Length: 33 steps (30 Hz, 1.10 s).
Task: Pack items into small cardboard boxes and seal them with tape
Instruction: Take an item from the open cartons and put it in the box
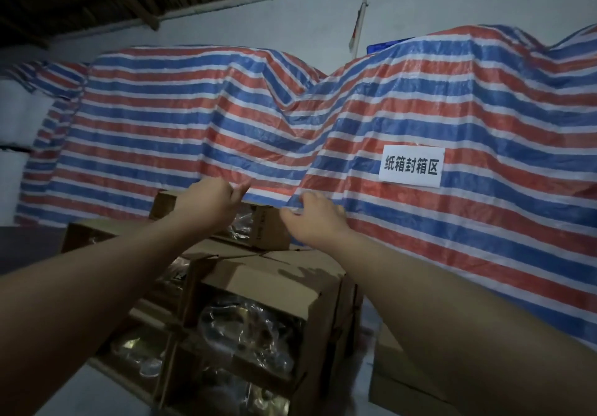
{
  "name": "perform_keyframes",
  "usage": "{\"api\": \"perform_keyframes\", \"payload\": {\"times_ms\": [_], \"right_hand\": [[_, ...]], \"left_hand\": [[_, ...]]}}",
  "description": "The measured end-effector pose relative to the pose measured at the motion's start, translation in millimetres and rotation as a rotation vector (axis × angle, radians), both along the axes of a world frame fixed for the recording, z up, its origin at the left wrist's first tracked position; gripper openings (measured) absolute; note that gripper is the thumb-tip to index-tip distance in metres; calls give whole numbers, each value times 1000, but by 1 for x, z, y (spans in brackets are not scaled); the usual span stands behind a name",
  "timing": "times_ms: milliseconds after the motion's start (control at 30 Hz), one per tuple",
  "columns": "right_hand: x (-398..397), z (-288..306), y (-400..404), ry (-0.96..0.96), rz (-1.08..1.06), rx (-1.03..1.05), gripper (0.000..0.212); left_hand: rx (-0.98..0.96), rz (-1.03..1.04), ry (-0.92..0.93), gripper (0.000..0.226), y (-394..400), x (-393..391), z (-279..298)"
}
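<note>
Near, a stack of brown cardboard boxes (258, 312) with shiny plastic-wrapped items inside is seen. On top, farther off, a small brown cardboard box (258, 228) is reached for by both hands. The left hand (210, 202) is curled at its far top edge; the right hand (315, 218) is curled at its right side. It looks light but easily dented, so its stiff corners are best held. Behind, a red, white and blue striped plastic sheet (420, 109) is hung.

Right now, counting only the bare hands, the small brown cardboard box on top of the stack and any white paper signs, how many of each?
Bare hands: 2 (left hand, right hand)
Small brown cardboard box on top: 1
White paper sign: 1
Total: 4
The lower boxes are too dark to count.
</note>
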State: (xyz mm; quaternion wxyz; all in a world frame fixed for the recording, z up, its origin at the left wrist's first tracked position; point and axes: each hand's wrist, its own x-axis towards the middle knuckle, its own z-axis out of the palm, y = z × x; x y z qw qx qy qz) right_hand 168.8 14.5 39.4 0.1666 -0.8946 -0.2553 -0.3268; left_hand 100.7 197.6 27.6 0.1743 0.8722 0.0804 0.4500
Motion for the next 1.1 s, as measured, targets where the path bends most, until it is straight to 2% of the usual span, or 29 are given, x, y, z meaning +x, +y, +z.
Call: {"api": "perform_keyframes", "payload": {"times_ms": [67, 167, 267, 333, 500, 667, 767, 900, 1100], "right_hand": [[23, 8, 27, 27, 8, -43, 60], [52, 21, 62, 44, 44, -52, 67], [75, 27, 88, 58, 61, -52, 64], [86, 26, 101, 73, 69, -31, 54], [101, 9, 116, 113, -67, -113, 33], [97, 8, 114, 11, -84, -51, 6], [84, 24, 99, -14, -25, 15, 6], [57, 60, 75, 64, 63, 27, 8], [5, 103, 13, 110, 100, 82, 16]], "left_hand": [[8, 62, 55, 42, 17, 21, 1], [115, 130, 129, 7, 39, 49, 4], [151, 109, 167, 19, 57, 71, 5], [154, 117, 177, 25, 67, 82, 3], [83, 118, 186, 25, 76, 98, -16], [-15, 88, 180, 29, 83, 96, -24], [-66, 81, 143, 35, 81, 86, -13], [-228, -91, 0, 37, 64, 63, 15], [-333, -253, -76, 36, 18, 18, 57]]}}
